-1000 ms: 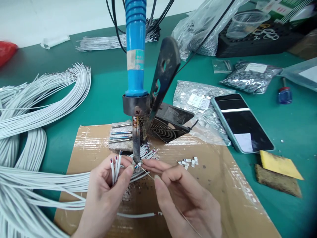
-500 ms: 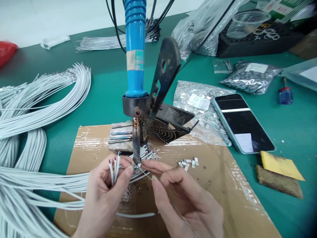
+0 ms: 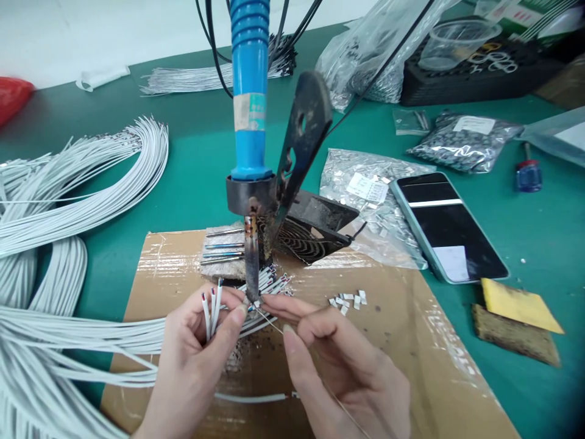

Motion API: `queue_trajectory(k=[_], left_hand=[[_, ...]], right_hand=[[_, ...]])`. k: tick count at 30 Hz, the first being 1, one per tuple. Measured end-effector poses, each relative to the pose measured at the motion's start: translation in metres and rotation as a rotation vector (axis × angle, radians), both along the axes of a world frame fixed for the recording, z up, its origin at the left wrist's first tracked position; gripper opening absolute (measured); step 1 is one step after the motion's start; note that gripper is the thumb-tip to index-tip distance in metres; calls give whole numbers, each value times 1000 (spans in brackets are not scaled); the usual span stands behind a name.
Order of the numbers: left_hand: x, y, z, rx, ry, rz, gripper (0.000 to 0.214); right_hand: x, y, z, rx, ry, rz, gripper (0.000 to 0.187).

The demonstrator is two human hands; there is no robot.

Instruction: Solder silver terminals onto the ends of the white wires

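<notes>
A blue-handled soldering iron (image 3: 249, 134) hangs upright in a black bracket (image 3: 304, 134), its tip (image 3: 252, 286) pointing down between my hands. My left hand (image 3: 201, 347) is closed around several white cables (image 3: 214, 308) with bared coloured wire ends. Its thumb and finger pinch a cable end right under the tip. My right hand (image 3: 342, 360) pinches a thin solder wire (image 3: 269, 321) between thumb and fingers, and the wire's end reaches the tip. A small white connector (image 3: 256, 304) shows at the tip, partly hidden by fingertips. More stripped cables (image 3: 274, 280) lie behind.
Small white connectors (image 3: 350, 300) lie loose on the cardboard (image 3: 411, 341). Bundled white cables (image 3: 82, 207) fill the left side. A phone (image 3: 450, 225), a bag of connectors (image 3: 370, 189), yellow sponges (image 3: 521, 305) and a small black fan (image 3: 315, 228) stand around the cardboard.
Almost nothing differs. My right thumb has shifted very slightly to the right along the solder wire; the iron and my left hand stay in place.
</notes>
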State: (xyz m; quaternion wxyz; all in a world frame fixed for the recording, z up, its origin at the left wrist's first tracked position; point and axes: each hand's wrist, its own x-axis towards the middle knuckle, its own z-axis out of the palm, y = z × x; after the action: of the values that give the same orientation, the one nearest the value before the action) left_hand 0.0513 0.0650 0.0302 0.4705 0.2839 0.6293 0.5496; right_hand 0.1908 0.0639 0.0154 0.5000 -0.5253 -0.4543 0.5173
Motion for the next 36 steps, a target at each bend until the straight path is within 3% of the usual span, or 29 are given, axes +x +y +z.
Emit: queue_trajectory(k=[10, 14, 17, 20, 23, 36], left_hand=[[-12, -8, -8, -36, 130, -186, 15], [-2, -16, -6, -110, 214, -75, 20], [4, -23, -3, -167, 286, -58, 29], [6, -33, -1, -196, 324, -109, 34], [8, -42, 1, -189, 332, -126, 33], [9, -65, 7, -121, 263, -128, 32]], right_hand=[[0, -3, -2, -18, 3, 5, 23], [-1, -3, -5, -28, 18, -18, 21], [2, -1, -7, -56, -125, -56, 14], [5, 1, -9, -14, -268, 80, 29], [7, 0, -10, 41, -226, 223, 31], [4, -19, -6, -4, -18, 268, 31]])
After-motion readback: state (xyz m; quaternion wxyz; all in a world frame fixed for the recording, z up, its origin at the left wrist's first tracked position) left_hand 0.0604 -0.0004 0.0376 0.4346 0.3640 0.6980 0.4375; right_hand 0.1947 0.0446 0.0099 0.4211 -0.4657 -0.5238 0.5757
